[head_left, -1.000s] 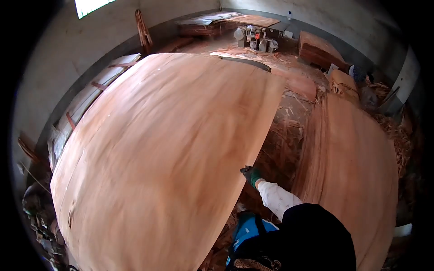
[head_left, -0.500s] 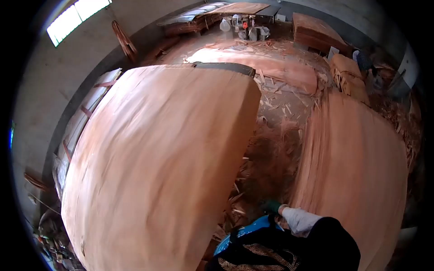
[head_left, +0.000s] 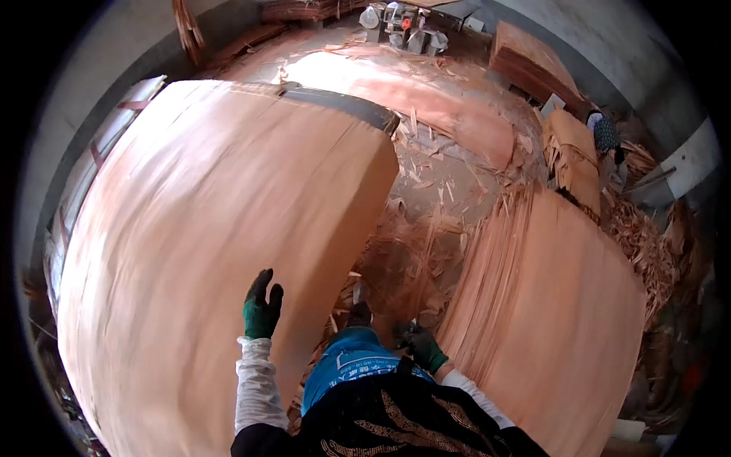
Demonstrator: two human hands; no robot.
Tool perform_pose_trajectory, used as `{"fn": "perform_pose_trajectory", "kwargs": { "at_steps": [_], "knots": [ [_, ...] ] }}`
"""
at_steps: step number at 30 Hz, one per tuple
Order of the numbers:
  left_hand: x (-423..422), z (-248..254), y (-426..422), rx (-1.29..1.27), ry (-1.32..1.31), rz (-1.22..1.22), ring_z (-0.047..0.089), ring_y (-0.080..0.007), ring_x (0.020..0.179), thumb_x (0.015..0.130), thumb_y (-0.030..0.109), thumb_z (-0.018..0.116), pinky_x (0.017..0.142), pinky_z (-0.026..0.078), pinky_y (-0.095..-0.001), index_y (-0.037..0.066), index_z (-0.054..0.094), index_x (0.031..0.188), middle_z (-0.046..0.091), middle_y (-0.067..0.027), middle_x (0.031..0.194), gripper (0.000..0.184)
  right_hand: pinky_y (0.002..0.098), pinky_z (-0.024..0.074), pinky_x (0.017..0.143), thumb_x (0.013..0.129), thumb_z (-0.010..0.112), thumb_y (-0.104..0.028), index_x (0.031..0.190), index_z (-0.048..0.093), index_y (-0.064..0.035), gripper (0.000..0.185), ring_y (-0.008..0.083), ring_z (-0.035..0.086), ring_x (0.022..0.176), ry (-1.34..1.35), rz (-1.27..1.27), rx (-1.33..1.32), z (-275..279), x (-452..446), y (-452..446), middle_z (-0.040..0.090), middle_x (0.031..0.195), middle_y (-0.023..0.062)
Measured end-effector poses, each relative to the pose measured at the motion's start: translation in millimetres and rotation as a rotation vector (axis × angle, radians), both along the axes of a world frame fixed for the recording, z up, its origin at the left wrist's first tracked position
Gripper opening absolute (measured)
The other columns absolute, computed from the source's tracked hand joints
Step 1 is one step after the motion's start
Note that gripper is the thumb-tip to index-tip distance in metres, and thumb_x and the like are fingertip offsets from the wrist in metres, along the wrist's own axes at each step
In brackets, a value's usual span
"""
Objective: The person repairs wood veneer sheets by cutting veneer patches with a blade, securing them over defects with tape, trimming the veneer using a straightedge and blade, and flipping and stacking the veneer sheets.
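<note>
My left hand [head_left: 263,308], in a green and black glove, is over the near right part of a big stack of veneer sheets [head_left: 205,228]. Its fingers are stretched out with nothing in them; whether they touch the top sheet I cannot tell. My right hand [head_left: 422,346], gloved the same way, hangs low in the gap between the two stacks, close to the edge of the right veneer stack [head_left: 563,289]. Its dark fingers blend into the floor, so their pose is unclear. A blue printed apron [head_left: 354,369] covers my front below the dark patterned top.
Veneer scraps [head_left: 411,244] litter the floor between the stacks. Beyond lies a low veneer pile [head_left: 449,118]. A folded bundle [head_left: 571,152] sits at the right, near a bending person [head_left: 605,137]. Another stack [head_left: 533,61] stands by the back wall.
My left hand has come into view over the left stack. My right hand has shifted left and shows more fully. The view has tilted down, and both stacks appear further left.
</note>
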State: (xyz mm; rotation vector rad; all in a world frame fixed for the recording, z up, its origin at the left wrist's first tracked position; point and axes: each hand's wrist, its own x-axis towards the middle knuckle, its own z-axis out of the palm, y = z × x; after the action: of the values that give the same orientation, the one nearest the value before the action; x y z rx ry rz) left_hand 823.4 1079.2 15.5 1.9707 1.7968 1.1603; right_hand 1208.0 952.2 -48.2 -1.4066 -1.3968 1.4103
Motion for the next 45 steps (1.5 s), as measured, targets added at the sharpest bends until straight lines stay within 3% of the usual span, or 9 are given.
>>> {"fn": "perform_pose_trajectory", "kwargs": {
  "at_steps": [7, 9, 11, 13, 19, 30, 36, 40, 45],
  "knots": [
    [50.3, -21.4, 165.3, -0.005, 0.327, 0.231, 0.039, -0.0372, 0.132, 0.088, 0.034, 0.063, 0.108, 0.03, -0.0477, 0.01, 0.048, 0.136, 0.045, -0.0186, 0.141, 0.056, 0.0309, 0.053, 0.073, 0.087, 0.056, -0.006, 0.111, 0.061, -0.0002, 0.026, 0.0223, 0.064, 0.087, 0.414, -0.417, -0.575, 6.0, 81.5, 135.7, 0.066, 0.099, 0.0114],
    [73.2, -20.7, 217.3, 0.017, 0.287, 0.228, 0.039, -0.0375, 0.132, 0.088, 0.034, 0.063, 0.108, 0.03, -0.0478, 0.01, 0.048, 0.136, 0.046, -0.0192, 0.14, 0.056, 0.0308, 0.0528, 0.074, 0.087, 0.056, -0.007, 0.114, 0.06, 0.001, 0.028, 0.0228, 0.064, 0.088, 0.207, -0.267, -0.234, -10.2, 117.2, 171.8, 0.066, 0.099, 0.012],
    [99.7, -22.6, 264.8, 0.018, 0.28, 0.19, 0.041, -0.0377, 0.13, 0.088, 0.032, 0.063, 0.106, 0.033, -0.0474, 0.009, 0.049, 0.134, 0.048, -0.0199, 0.138, 0.054, 0.0305, 0.0522, 0.078, 0.087, 0.055, -0.009, 0.117, 0.059, 0.002, 0.032, 0.0236, 0.064, 0.089, 0.496, -0.444, -0.403, -19.4, 151.7, 191.9, 0.066, 0.1, 0.0126],
    [130.7, -18.7, 314.2, 0.038, 0.243, 0.118, 0.045, -0.0375, 0.127, 0.086, 0.029, 0.066, 0.103, 0.038, -0.0463, 0.009, 0.052, 0.131, 0.05, -0.02, 0.135, 0.051, 0.0288, 0.0509, 0.074, 0.086, 0.055, -0.006, 0.118, 0.06, 0.002, 0.033, 0.0196, 0.064, 0.085, 0.067, -0.329, -0.141, 0.7, 169.6, 220.2, 0.067, 0.102, 0.011],
    [198.5, -21.1, 453.7, 0.015, 0.123, 0.02, 0.049, -0.0354, 0.123, 0.086, 0.022, 0.067, 0.102, 0.041, -0.0424, 0.007, 0.054, 0.128, 0.054, -0.0195, 0.13, 0.046, 0.0281, 0.0499, 0.073, 0.091, 0.056, -0.015, 0.114, 0.062, 0.0031, 0.03, 0.0172, 0.063, 0.08, 0.304, -0.758, -0.47, 21.3, 219.1, 307.7, 0.068, 0.095, 0.0086],
    [282.6, -10.5, 644.3, -0.14, -0.547, 0.247, 0.06, -0.0125, 0.102, 0.09, 0.004, 0.061, 0.089, 0.048, -0.0255, 0.002, 0.054, 0.128, 0.062, -0.0077, 0.121, 0.038, 0.0216, 0.0427, 0.06, 0.086, 0.055, -0.012, 0.117, 0.061, -0.0002, 0.034, 0.0126, 0.064, 0.083, 0.28, -0.545, -0.338, -3.9, 440.6, 573.2, 0.068, 0.103, 0.0062],
    [316.2, 7.7, 708.7, -0.223, -0.358, 0.322, 0.059, -0.0136, 0.105, 0.091, 0.009, 0.062, 0.093, 0.046, -0.027, 0.001, 0.054, 0.129, 0.062, -0.0082, 0.121, 0.04, 0.0271, 0.0508, 0.073, 0.086, 0.059, -0.002, 0.116, 0.062, -0.0052, 0.031, 0.0154, 0.062, 0.095, -0.149, -0.186, -0.457, 48.0, 471.8, 776.4, 0.066, 0.104, 0.0037],
    [334.7, -32.5, 784.0, -0.333, -0.229, 0.085, 0.062, -0.0216, 0.105, 0.09, 0.013, 0.062, 0.093, 0.048, -0.0332, 0.004, 0.059, 0.121, 0.064, -0.012, 0.118, 0.033, 0.0282, 0.0521, 0.076, 0.086, 0.059, 0.0, 0.117, 0.061, -0.0031, 0.032, 0.0168, 0.062, 0.097, 0.104, -0.016, -0.385, 47.8, 425.3, 888.4, 0.065, 0.11, 0.007],
    [358.0, -121.7, 895.2, -0.915, 0.902, -0.34, 0.057, -0.0288, 0.115, 0.087, 0.019, 0.05, 0.098, 0.043, -0.0376, 0.012, 0.063, 0.12, 0.06, -0.0136, 0.126, 0.036, 0.0303, 0.0536, 0.078, 0.08, 0.057, 0.008, 0.116, 0.061, -0.0012, 0.037, 0.0188, 0.063, 0.099, 0.039, 0.199, -0.386, 4.4, 361.2, 958.9, 0.064, 0.116, 0.0103]
  ]
}}
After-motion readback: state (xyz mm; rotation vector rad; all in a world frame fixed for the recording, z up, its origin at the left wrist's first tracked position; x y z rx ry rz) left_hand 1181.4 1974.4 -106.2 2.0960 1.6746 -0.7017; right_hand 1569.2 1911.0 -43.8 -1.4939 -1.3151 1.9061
